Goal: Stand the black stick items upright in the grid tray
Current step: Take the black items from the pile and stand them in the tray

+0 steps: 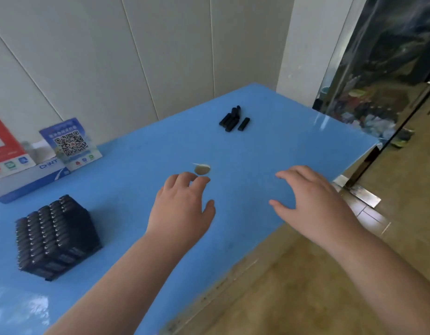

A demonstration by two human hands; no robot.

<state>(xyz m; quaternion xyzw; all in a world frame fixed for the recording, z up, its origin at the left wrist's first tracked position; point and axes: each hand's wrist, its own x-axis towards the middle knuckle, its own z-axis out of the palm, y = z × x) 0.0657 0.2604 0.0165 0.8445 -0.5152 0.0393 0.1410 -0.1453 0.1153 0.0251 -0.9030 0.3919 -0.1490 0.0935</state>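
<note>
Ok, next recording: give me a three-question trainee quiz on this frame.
1. True or false: the left hand holds a black stick.
2. Where do the loose black sticks lie? A) far part of the blue table B) inside the grid tray C) on the floor
3. Which hand is nearer the grid tray?

Key: 1 false, both hands are empty, the right hand too; 2 A; 3 left.

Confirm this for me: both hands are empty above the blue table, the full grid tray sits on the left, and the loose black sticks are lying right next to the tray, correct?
Not quite. The head view shows the loose black sticks lying far from the grid tray, near the table's far edge beyond both hands. The rest holds: left hand and right hand are empty, tray on the left.
</note>
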